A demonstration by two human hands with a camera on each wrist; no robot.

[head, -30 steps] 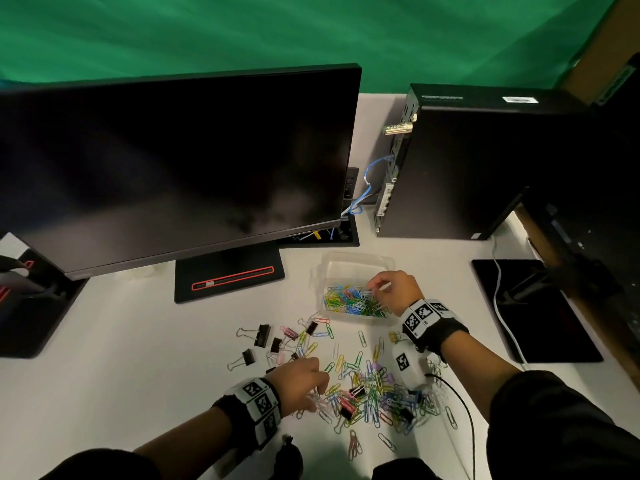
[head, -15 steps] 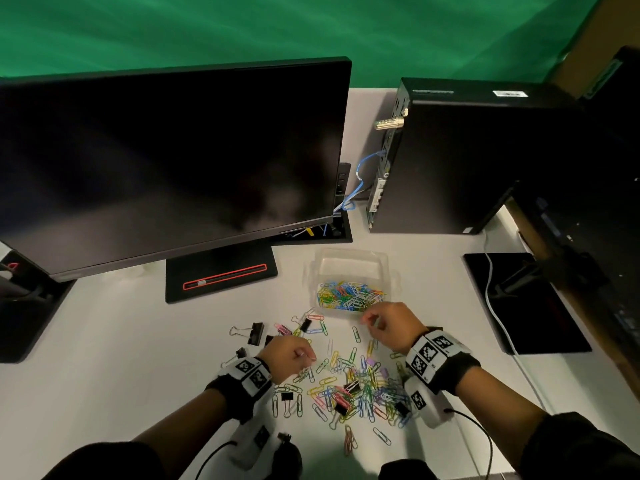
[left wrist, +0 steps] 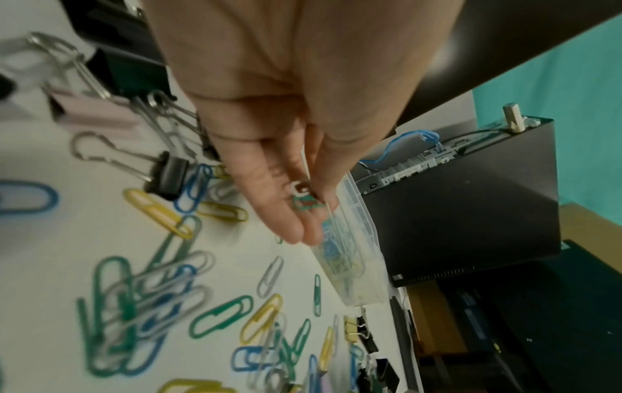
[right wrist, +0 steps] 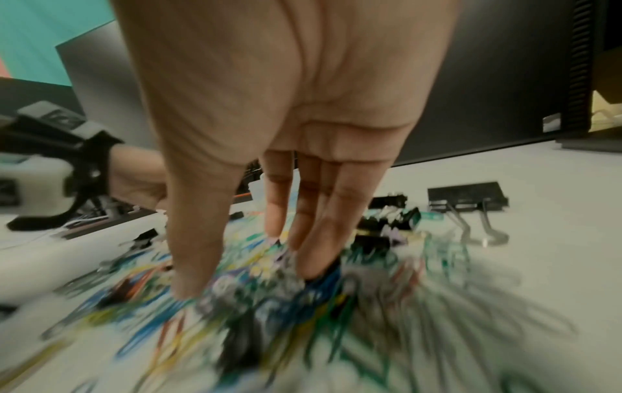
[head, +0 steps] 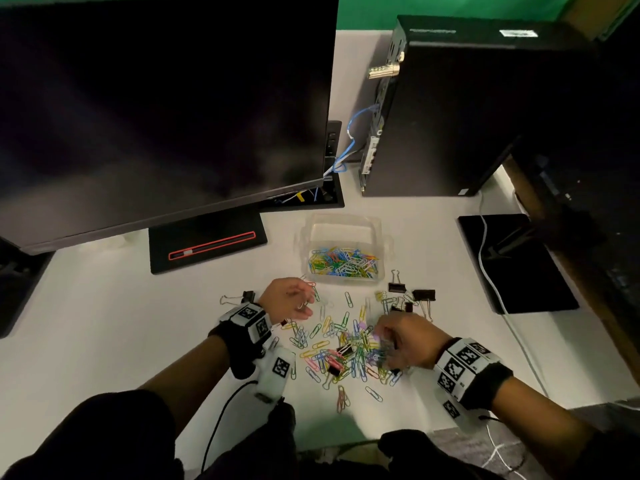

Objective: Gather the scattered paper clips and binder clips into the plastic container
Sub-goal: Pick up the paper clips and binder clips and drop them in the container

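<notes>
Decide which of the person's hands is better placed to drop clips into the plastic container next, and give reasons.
Left. The left hand already pinches a few paper clips close beside the plastic container. The right hand is down in the loose pile, farther away, grasp unclear.

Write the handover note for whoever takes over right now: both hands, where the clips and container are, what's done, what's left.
Left hand: pinching a few paper clips, held just short of the container.
Right hand: fingers straight, down in the pile; blurred, no grip visible.
Container: on the desk behind the pile, holding paper clips only.
Done: part of the paper clips are in.
Left: the loose paper clips, and every binder clip, including those by the left wrist and right of the pile.
</notes>
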